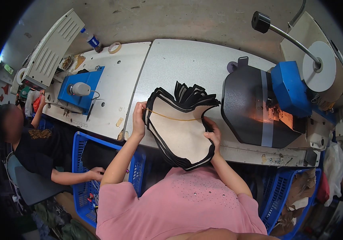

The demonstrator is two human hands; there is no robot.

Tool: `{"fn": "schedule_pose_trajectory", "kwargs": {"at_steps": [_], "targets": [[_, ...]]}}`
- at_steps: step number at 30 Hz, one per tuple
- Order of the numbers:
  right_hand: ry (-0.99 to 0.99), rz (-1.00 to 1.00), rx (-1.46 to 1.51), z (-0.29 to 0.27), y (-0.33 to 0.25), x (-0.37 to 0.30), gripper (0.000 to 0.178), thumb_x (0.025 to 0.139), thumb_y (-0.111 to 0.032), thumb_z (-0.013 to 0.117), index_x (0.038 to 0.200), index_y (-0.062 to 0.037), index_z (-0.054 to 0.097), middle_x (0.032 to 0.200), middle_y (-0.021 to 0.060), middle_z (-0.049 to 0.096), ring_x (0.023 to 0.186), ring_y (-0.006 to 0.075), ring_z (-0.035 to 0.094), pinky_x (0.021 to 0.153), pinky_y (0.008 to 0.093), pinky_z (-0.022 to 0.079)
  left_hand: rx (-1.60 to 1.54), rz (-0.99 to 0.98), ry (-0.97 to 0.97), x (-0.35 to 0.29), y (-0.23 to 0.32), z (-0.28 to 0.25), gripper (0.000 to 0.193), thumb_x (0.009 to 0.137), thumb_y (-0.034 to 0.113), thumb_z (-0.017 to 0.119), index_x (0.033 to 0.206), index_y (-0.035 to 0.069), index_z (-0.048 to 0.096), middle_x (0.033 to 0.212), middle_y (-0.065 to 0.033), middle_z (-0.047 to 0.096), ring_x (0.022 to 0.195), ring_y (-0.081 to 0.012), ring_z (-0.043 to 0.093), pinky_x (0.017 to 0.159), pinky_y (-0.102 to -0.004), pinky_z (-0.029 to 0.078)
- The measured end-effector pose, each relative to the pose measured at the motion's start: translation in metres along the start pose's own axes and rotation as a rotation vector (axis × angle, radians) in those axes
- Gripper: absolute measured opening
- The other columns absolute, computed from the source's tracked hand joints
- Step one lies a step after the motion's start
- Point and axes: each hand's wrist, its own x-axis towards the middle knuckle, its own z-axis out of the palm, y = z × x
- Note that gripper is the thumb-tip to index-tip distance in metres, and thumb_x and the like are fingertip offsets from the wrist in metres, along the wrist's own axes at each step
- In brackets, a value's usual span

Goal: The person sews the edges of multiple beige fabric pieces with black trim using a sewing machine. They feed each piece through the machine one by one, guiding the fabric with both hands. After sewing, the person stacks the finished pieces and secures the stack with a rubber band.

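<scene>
Between my two hands is a thick stack of cut fabric pieces [178, 138], cream on the top face with black edges. Its far end fans out into loose black layers. A thin yellow-brown elastic band [177, 118] runs across the upper part of the cream face. My left hand [139, 119] is closed round the stack's left edge, close to one end of the band. On the right edge, my right hand [212, 135] grips with the thumb over the top face. The stack is tilted up at the table's front edge, and its underside is hidden.
A black work plate [245, 106] with a blue sewing machine [289, 88] stands right; another blue machine [81, 90] stands left. A tape roll [114, 48] and bottle [92, 41] lie far left. Blue baskets [138, 170] flank me. A seated person's hand [96, 174] reaches into the left one.
</scene>
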Motion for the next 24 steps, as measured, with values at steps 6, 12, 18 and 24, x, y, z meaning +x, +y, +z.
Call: {"fn": "schedule_pose_trajectory", "kwargs": {"at_steps": [6, 12, 18, 24], "targets": [[-0.003, -0.028, -0.008, -0.001, 0.003, -0.002, 0.062, 0.062, -0.023, 0.056, 0.118, 0.0043, 0.052, 0.113, 0.0112, 0.055, 0.102, 0.0183, 0.051, 0.092, 0.0265, 0.035, 0.12, 0.021, 0.157, -0.004, 0.002, 0.015, 0.032, 0.094, 0.022, 0.048, 0.073, -0.001, 0.053, 0.082, -0.0003, 0.047, 0.068, -0.0062, 0.04, 0.06, -0.0207, 0.033], [-0.071, -0.054, -0.002, 0.003, 0.0, -0.004, 0.063, 0.066, -0.024, 0.057, 0.122, 0.003, 0.048, 0.118, 0.0116, 0.051, 0.109, 0.0187, 0.047, 0.096, 0.0275, 0.032, 0.142, 0.147, 0.246, -0.006, 0.004, 0.017, 0.031, 0.092, 0.017, 0.053, 0.065, 0.002, 0.049, 0.067, 0.0034, 0.039, 0.062, -0.0052, 0.033, 0.054, -0.0213, 0.028], [-0.355, 0.119, -0.612, -0.022, -0.056, -0.014, 0.049, 0.093, -0.032, 0.047, 0.125, 0.0039, 0.045, 0.129, 0.0174, 0.048, 0.121, 0.0245, 0.044, 0.102, 0.0331, 0.032, 0.186, -0.141, 0.07, -0.005, 0.048, 0.004, 0.019, 0.091, 0.016, 0.051, 0.101, 0.001, 0.055, 0.101, -0.0067, 0.057, 0.099, -0.0152, 0.053, 0.086, -0.0272, 0.039], [-0.628, -0.242, -0.996, -0.043, -0.197, -0.045, 0.033, 0.085, -0.019, 0.058, 0.112, -0.0004, 0.057, 0.11, 0.0159, 0.061, 0.101, 0.0274, 0.059, 0.087, 0.0346, 0.046, 0.865, 0.507, -0.333, -0.076, 0.116, 0.054, 0.032, 0.065, 0.017, 0.066, 0.096, 0.007, 0.061, 0.133, -0.0199, 0.032, 0.122, -0.038, 0.026, 0.102, -0.0532, 0.017]]}}
